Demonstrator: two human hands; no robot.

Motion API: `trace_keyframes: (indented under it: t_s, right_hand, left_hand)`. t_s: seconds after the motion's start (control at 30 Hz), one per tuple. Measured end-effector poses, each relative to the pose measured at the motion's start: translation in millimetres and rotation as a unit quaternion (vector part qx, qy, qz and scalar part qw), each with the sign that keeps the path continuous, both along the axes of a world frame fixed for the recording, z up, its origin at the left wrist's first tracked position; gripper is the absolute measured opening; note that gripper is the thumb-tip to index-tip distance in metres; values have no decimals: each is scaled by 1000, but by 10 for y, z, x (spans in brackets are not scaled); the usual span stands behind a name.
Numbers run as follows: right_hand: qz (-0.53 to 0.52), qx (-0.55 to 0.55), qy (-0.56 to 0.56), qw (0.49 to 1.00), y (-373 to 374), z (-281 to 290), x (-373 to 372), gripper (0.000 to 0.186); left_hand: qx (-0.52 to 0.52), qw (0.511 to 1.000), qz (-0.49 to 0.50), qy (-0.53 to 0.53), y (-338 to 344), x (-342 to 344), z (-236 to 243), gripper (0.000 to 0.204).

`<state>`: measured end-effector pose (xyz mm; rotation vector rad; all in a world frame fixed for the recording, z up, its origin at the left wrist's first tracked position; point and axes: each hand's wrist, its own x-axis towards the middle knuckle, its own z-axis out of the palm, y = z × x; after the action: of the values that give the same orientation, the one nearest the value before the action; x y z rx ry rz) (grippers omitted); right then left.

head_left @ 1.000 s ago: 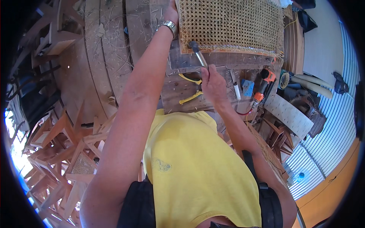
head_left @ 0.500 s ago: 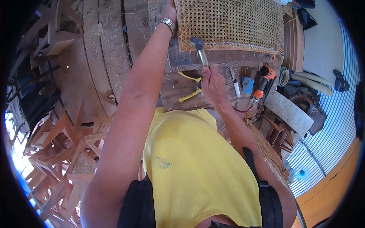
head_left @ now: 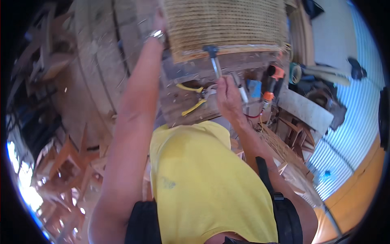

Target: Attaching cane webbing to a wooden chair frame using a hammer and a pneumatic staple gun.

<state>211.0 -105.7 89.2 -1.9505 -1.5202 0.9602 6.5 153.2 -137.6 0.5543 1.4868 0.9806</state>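
Note:
My right hand (head_left: 230, 97) is wrapped round the handle of a hammer (head_left: 215, 65) with a dark, blunt head. The hammer head lies over the near edge of a wood-framed woven cane panel (head_left: 227, 24); whether it touches is too blurred to tell. At the panel's left edge is my left hand (head_left: 160, 19), below it a metal watch on the wrist. Its fingers are hidden and smeared by motion. Yellow-handled pliers (head_left: 199, 96) lie open on the workbench (head_left: 170, 106), left of my right hand.
Right of my right hand are a white pen-like tool (head_left: 243, 94), a blue block (head_left: 254, 88) and an orange and black power tool (head_left: 273, 83) with a red hose. Wooden chair frames (head_left: 67, 158) crowd the lower left. A tape roll (head_left: 295, 74) sits farther right.
The hammer has moved right along the panel's near edge, away from its left corner. My left hand stays by the panel's left edge. The whole view has shifted and blurred.

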Motion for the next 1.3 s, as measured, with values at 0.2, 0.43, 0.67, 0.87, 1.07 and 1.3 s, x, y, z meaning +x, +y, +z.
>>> trace_keyframes:
  t_s: [0.2, 0.43, 0.67, 0.87, 1.07, 1.3]
  right_hand:
    - [-93, -123, 92, 984, -87, 130, 643, 27]
    - [-173, 26, 48, 983, 24, 123, 1743, 29]
    - [-155, 74, -77, 982, 365, 41, 2552, 36]
    - [-84, 16, -105, 991, 505, -223, 2831, 32]
    - [-55, 16, -73, 996, 537, -251, 2985, 30]
    - [-20, 31, -116, 993, 674, -397, 3067, 28]
  left_hand:
    - [-108, 944, 97, -297, -157, -2, 338, 65]
    - [-137, 974, 84, -161, -238, 9, 678, 64]
    - [-95, 975, 80, -186, -175, -268, 343, 62]
    - [-82, 981, 96, -150, -150, -341, 366, 65]
    - [-84, 977, 95, -171, -204, -361, 400, 62]
    - [-56, 984, 89, -143, -192, -385, 363, 62]
